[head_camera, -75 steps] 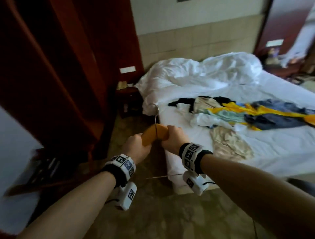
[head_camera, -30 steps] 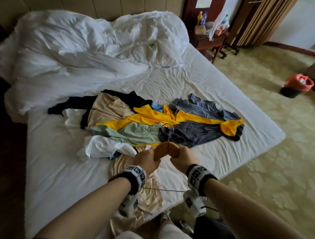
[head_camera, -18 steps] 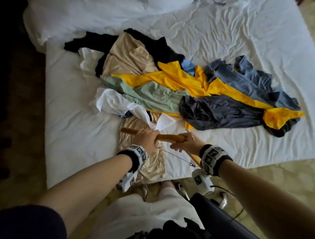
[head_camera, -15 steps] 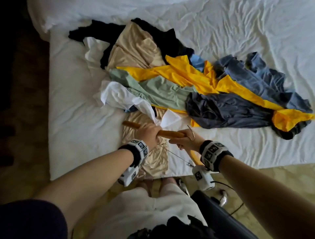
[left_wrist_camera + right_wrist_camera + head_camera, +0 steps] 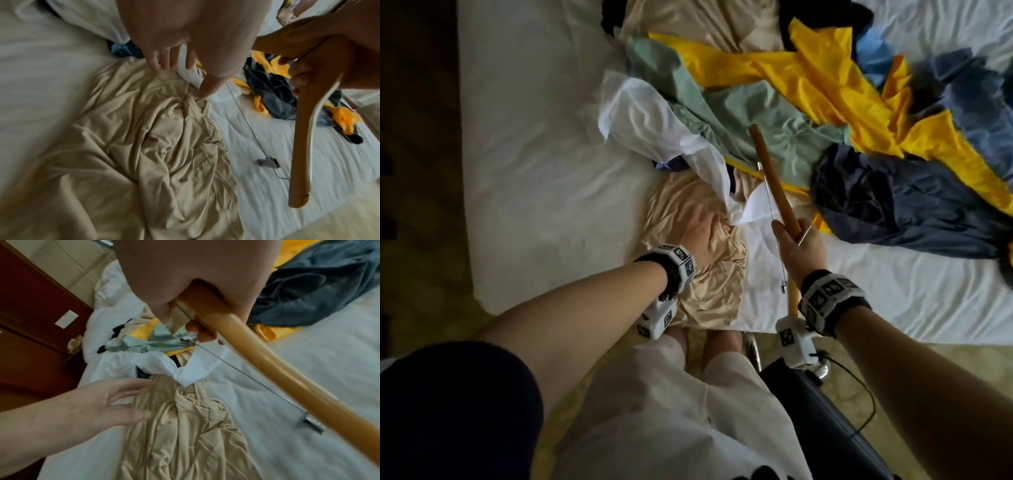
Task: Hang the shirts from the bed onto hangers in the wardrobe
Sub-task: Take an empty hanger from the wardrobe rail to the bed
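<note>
The left hand (image 5: pixel 700 233) had released the curved tan wooden hanger (image 5: pixel 770 171) and lay fingers spread on the crumpled beige shirt (image 5: pixel 705 274) at the white bed's (image 5: pixel 534 171) near edge — picking it up came next; the right hand (image 5: pixel 799 250) alone gripped the hanger's middle.

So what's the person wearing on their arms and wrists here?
Both forearms are bare. Each wrist carries a black band ringed with white blocks printed with black square markers, and a white camera unit hangs under it. A thin black cable trails from the right unit. A dark short sleeve covers the left upper arm.
</note>
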{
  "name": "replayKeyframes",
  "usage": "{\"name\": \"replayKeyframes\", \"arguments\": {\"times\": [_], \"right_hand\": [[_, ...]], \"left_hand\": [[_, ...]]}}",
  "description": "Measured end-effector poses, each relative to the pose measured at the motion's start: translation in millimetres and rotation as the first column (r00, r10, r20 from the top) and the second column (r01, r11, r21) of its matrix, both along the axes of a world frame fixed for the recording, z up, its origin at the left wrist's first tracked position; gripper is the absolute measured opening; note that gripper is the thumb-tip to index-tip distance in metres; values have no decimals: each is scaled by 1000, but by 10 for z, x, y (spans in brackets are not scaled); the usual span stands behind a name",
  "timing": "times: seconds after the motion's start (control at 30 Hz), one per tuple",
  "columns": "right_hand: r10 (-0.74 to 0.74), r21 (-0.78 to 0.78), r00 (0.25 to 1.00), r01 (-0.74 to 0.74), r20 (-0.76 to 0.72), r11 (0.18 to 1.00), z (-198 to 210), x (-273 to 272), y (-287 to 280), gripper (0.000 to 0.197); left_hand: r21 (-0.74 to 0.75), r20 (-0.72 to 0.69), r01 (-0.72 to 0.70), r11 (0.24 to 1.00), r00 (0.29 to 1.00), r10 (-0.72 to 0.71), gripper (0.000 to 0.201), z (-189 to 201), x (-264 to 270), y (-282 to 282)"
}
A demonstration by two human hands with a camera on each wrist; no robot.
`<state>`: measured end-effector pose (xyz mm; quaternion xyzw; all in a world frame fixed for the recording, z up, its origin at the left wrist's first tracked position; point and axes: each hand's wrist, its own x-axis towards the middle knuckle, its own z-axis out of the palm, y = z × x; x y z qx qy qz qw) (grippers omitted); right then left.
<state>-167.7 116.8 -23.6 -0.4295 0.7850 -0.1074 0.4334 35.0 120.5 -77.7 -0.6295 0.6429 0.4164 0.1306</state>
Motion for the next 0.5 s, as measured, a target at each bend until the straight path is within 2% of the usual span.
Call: {"name": "replayKeyframes", "arguments": {"times": [0.1,0.2,0.33,0.5], "right_hand": [[27,-39,999,-28,-18,999,-231,62,-6,18],[116,-3,992,-116,-51,993,-327,171,52,17],[203,104,978,-199,-36,974,-354,389,126,31],[211,97,977,-208,-29,973,-329,433,147,36]], "left_hand": [[57,70,45,997,996,-49,80,-305,29,-18],[116,85,142,983,985,-152,68,-555,0,-2],[13,184,77,997,980,-78,42,-640,-64,-5],[16,121,-65,998,991,63,32,-642,-54,-321]]}}
